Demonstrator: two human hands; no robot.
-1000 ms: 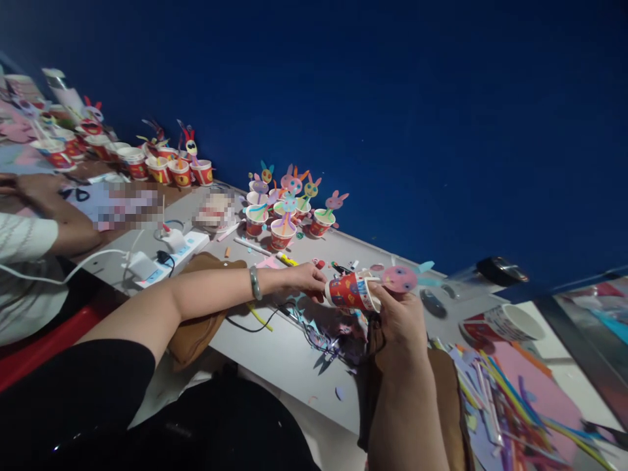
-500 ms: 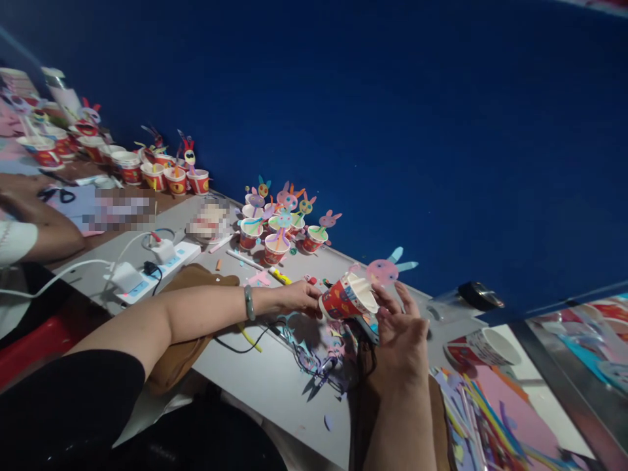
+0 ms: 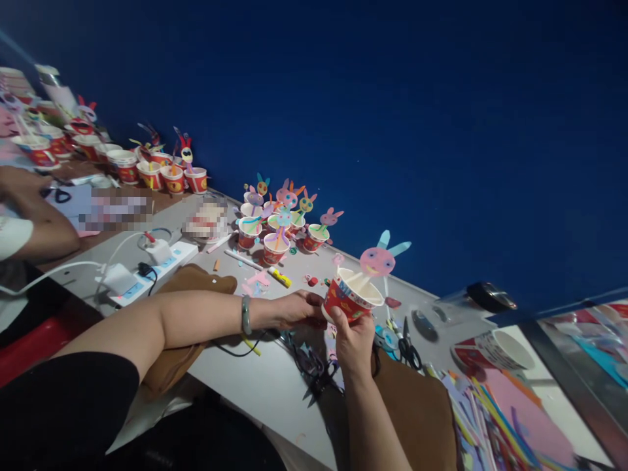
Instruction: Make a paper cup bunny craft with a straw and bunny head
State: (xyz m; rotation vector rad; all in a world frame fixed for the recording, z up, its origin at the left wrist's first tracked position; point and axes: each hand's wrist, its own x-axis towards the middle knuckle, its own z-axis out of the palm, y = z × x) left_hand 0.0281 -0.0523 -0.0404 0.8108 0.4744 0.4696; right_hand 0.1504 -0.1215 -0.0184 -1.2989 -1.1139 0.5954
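Note:
A red printed paper cup [image 3: 346, 299] is held above the table, tilted slightly, its open rim up. A pink paper rabbit head [image 3: 377, 261] with light blue ears stands up out of it; small paper pieces stick out at the cup's sides. My right hand [image 3: 356, 337] wraps round the near side of the cup, thumb on its wall. At the cup's lower left, the fingers of my left hand [image 3: 301, 307] are closed on its base, partly hidden. Below lie scissors [image 3: 318, 379] among paper scraps.
Finished rabbit cups [image 3: 277, 248] stand along the wall, with more cups [image 3: 171, 178] farther left. A power strip [image 3: 159, 271], a yellow marker [image 3: 280, 277], black-handled scissors [image 3: 409, 350], a large paper bucket [image 3: 490, 350] and coloured strips [image 3: 495, 418] lie around. Another person's arm [image 3: 39, 212] rests at left.
My right hand has moved from beside the rabbit head down to the cup and grips it. The cup has turned more upright, and the rabbit head now stands higher.

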